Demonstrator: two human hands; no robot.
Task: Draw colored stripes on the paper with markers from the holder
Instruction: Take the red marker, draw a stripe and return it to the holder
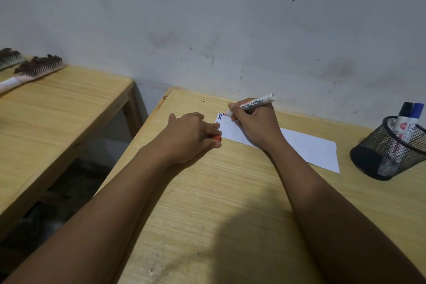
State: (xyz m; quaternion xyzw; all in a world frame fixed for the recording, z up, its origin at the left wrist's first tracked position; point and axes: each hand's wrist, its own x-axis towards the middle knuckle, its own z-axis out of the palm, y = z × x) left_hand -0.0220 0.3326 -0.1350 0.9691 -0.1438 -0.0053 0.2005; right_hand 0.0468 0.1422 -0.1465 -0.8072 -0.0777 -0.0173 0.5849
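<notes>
A white strip of paper (306, 145) lies on the wooden table (230, 203) near the wall. Two short dark stripes (220, 116) sit at its far left end. My right hand (255, 124) grips a white board marker (253, 103), its red tip touching the paper beside the stripes. My left hand (191, 136) rests on the table at the paper's left edge, fingers closed around a red marker cap (217, 138). A black mesh holder (389, 147) at the right holds a black-capped marker (404, 113) and a blue-capped marker (417, 110).
A second wooden table (57, 108) stands to the left across a gap, with two brush-like objects (39, 65) near the wall. A stained white wall (230, 30) runs right behind both tables.
</notes>
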